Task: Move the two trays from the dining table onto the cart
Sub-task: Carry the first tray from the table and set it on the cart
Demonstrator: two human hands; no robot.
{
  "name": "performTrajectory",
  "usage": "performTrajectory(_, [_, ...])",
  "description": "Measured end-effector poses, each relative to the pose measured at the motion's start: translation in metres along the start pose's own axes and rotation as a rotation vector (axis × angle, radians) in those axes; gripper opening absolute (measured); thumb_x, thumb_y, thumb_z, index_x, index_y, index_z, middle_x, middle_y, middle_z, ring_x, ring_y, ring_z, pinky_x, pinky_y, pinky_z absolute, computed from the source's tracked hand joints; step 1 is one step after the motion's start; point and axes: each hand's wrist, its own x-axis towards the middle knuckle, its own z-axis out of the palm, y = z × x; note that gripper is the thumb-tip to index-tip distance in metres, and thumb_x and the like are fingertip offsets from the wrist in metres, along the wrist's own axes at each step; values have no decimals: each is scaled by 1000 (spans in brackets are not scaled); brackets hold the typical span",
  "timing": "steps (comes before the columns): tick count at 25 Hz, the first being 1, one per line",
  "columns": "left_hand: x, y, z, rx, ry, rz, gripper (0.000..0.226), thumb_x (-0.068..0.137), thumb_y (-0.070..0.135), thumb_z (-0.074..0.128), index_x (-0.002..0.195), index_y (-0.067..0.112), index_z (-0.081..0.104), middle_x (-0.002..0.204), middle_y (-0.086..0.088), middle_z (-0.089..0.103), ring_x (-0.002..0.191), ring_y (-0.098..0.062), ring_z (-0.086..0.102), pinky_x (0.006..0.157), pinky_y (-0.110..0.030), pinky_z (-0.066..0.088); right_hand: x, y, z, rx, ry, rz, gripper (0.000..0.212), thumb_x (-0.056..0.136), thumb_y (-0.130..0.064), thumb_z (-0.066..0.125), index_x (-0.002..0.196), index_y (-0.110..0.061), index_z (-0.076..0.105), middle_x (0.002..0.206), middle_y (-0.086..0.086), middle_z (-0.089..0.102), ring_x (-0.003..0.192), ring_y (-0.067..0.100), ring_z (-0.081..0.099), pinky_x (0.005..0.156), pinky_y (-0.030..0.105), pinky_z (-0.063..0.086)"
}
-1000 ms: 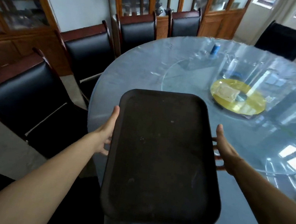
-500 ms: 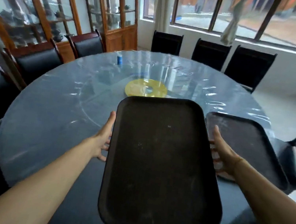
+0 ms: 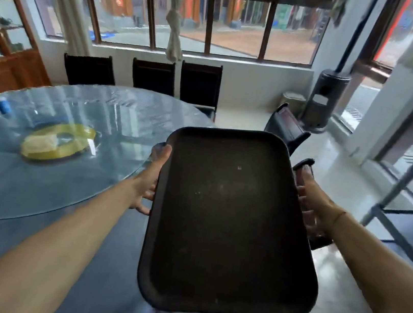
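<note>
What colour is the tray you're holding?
The tray is very dark brown, nearly black, with faint pale specks. The head view shows it best.

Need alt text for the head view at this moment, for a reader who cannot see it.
Two bare hands, left hand and right hand, hold an empty dark tray by its long edges, carried past the round glass-topped dining table at left. A dark metal frame stands at right.

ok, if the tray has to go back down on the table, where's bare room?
Bare table between the yellow disc and the left hand, plus the far side toward the black chairs. Crowded only around the disc and blue bottle.
</note>
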Motion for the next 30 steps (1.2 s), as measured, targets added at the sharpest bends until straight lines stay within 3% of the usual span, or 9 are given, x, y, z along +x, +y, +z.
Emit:
performTrajectory(2, [-2,23,53,60,-62,42,136,31,105,41,133,17,52,130,-13,56,119,-34,52,92,-59,45,-16,15,-56,18,86,-5,89,72,-91,22,95,-15,63,94,6,60,83,27,57,75,39,45])
performTrajectory(5, [-4,52,129,154,-163,92,126,33,106,38,120,15,56,117,-11,59,110,-31,53,85,-53,43,-40,41,-128,104,191,26,76,75,-89,22,89,-25,61,96,2,59,82,25,56,70,40,44])
performTrajectory(9, [-6,83,231,242,-308,113,103,34,106,35,74,14,59,73,-3,60,68,-19,55,63,-34,44,-69,84,-212,198,332,73,77,74,-89,22,90,-26,64,99,1,62,89,25,57,81,46,43])
performTrajectory(11, [-4,95,280,284,-358,137,100,29,106,39,68,15,58,57,-2,59,53,-19,53,54,-28,46,-81,106,-247,254,417,90,75,74,-89,23,87,-28,64,94,0,60,84,23,56,84,47,41])
performTrajectory(14, [4,110,350,360,-446,170,108,35,105,40,84,12,63,93,-5,66,85,-24,60,72,-37,49,-94,135,-290,354,522,125,78,70,-92,28,86,-25,67,90,0,58,79,22,54,84,46,41])
performTrajectory(16, [9,122,395,404,-509,179,102,43,104,38,84,14,63,91,-5,60,86,-24,56,79,-39,46,-98,150,-318,395,580,154,82,67,-93,30,89,-24,68,95,2,60,84,24,55,86,46,43])
performTrajectory(20, [24,149,476,478,-610,235,103,48,103,35,97,17,66,96,-7,67,90,-25,62,72,-38,49,-93,167,-366,504,683,183,83,66,-92,37,91,-20,70,104,6,63,96,30,58,91,50,49])
performTrajectory(26, [71,204,581,543,-716,242,105,55,101,31,111,18,62,108,-9,64,99,-28,60,74,-42,49,-45,154,-438,515,796,235,80,70,-90,34,96,-22,67,99,5,63,79,26,59,63,36,45])
performTrajectory(30, [102,240,639,535,-760,257,96,60,98,30,106,20,62,105,-7,64,96,-26,60,71,-40,48,-7,145,-481,548,840,261,78,70,-90,34,98,-23,64,104,5,63,91,29,60,75,42,47])
